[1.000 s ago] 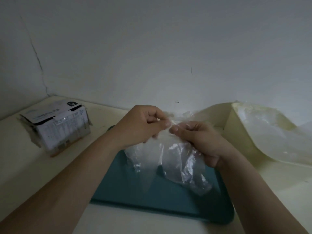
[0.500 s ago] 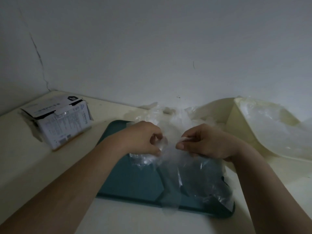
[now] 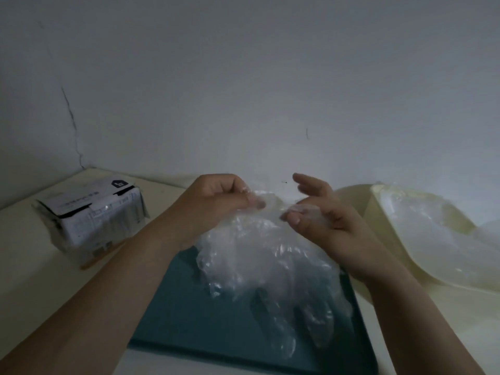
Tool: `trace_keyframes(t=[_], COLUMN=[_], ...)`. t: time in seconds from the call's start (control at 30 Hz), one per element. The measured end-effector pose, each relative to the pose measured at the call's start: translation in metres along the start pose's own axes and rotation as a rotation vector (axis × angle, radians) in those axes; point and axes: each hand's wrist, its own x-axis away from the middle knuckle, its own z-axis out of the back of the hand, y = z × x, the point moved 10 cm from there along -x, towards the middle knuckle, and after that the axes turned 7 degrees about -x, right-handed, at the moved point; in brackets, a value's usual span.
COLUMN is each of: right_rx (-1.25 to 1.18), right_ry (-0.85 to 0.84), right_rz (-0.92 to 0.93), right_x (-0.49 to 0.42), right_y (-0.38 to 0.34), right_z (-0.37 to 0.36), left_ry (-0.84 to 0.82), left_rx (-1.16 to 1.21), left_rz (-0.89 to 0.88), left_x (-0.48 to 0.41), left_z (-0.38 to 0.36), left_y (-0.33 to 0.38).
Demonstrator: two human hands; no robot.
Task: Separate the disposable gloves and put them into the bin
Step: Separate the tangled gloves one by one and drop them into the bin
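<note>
Two bare hands meet in the middle of the view, both busy with one crumpled bunch of clear disposable gloves (image 3: 259,261). Coming in from the near left, the left hand (image 3: 216,201) has its fingers curled in and its thumb pressed against them, pinching the top edge of the film on the left side. The right hand (image 3: 322,215) nips the film's right edge between its thumb and a bent finger, while its other fingers stand straight and spread apart, pointing up and to the left. The two pinch points sit near each other but do not touch. From them the gloves hang down in a loose, wrinkled mass, with several glove fingers trailing toward the near side over a dark teal tray (image 3: 189,320). Whether the lowest tips touch the tray cannot be told. The tray lies flat on a pale table (image 3: 40,280). Just right of the tray a cream-coloured bin (image 3: 357,198) is tipped over, its opening turned toward the hands, with more clear film showing inside it. On the far left of the table, well apart from the gloves, sits a small white printed cardboard box (image 3: 94,223) with its top flaps open. A plain wall (image 3: 243,90) with a thin crack on its left rises behind the table.
</note>
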Motion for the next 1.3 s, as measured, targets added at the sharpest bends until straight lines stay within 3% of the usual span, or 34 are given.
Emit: trace_keyframes(t=[0.13, 0.3, 0.43, 0.53, 0.67, 0.83, 1.0, 1.17, 1.23, 1.3], right_rx=[-0.125, -0.618, -0.604, -0.622, -0.460, -0.299, -0.363, -0.377, -0.347, -0.340], right_ry=[-0.051, -0.124, -0.100, 0.019, 0.185, 0.291, 0.348, 0.363, 0.354, 0.307], right_rz=[0.036, -0.067, -0.139, -0.130, -0.039, -0.053, -0.114, -0.138, -0.122, -0.087], right_x=[-0.002, 0.000, 0.002, -0.001, 0.001, 0.009, 0.024, 0.046, 0.050, 0.050], right_y=[0.000, 0.015, 0.024, 0.024, 0.002, -0.016, -0.008, -0.006, -0.012, -0.022], right_z=[-0.009, -0.020, -0.024, -0.019, 0.007, 0.052, 0.084, 0.098, 0.101, 0.099], left_ry=[-0.219, -0.184, -0.082, 0.018, -0.059, -0.134, -0.006, 0.015, -0.026, -0.197], left_rx=[0.347, 0.495, 0.547, 0.758, 0.837, 0.810, 0.346, 0.105, 0.172, 0.359], left_rz=[0.053, 0.114, 0.155, 0.250, 0.354, 0.391, 0.206, 0.113, 0.173, 0.308], left_x=[0.010, 0.008, 0.006, 0.008, 0.018, 0.019, 0.010, 0.014, 0.016, 0.024], left_z=[-0.024, -0.027, -0.022, -0.021, -0.040, -0.073, -0.064, -0.052, -0.048, -0.063], left_y=[0.004, -0.004, -0.006, -0.009, -0.007, 0.004, 0.024, 0.037, 0.029, 0.020])
